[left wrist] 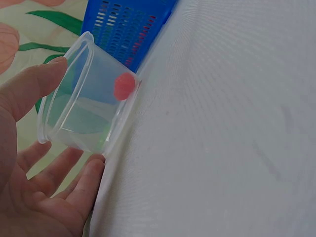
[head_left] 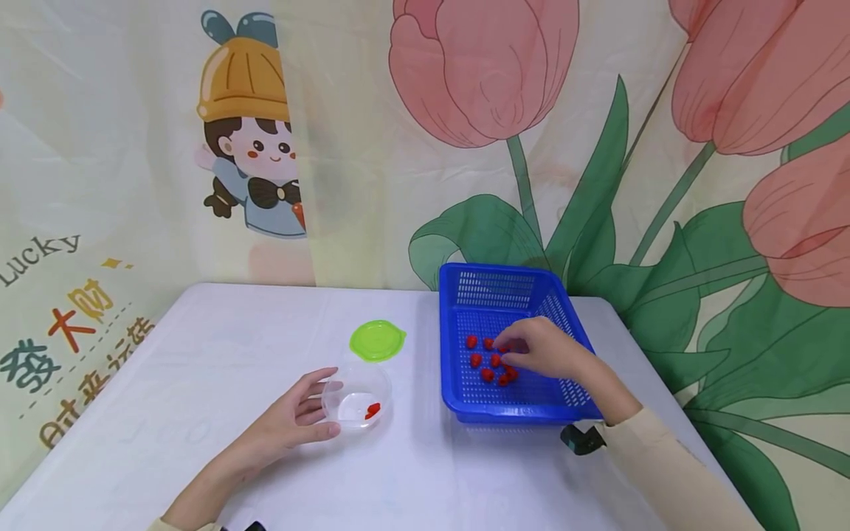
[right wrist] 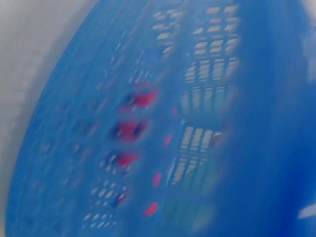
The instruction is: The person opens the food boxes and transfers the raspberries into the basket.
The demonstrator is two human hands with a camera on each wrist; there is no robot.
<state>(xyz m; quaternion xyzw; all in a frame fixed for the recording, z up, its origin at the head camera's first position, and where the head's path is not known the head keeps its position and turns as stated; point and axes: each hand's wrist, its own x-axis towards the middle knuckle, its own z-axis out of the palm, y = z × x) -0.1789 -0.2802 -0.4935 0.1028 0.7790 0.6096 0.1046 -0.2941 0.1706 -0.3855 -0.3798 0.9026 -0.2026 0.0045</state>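
A clear round plastic tub stands on the white table with a small red berry-like piece inside. My left hand holds the tub from its left side, thumb in front and fingers behind; in the left wrist view the thumb lies at the rim. My right hand reaches into a blue plastic basket, thumb and forefinger parted just above several red berry-like pieces. Whether its fingertips touch one is hidden. The right wrist view is blurred and shows mostly the basket's slotted wall.
A light green lid lies flat behind the tub. The white table meets a curtain printed with tulips and a cartoon figure at the back. A dark wrist device sits by the right sleeve, close to the basket's front right corner.
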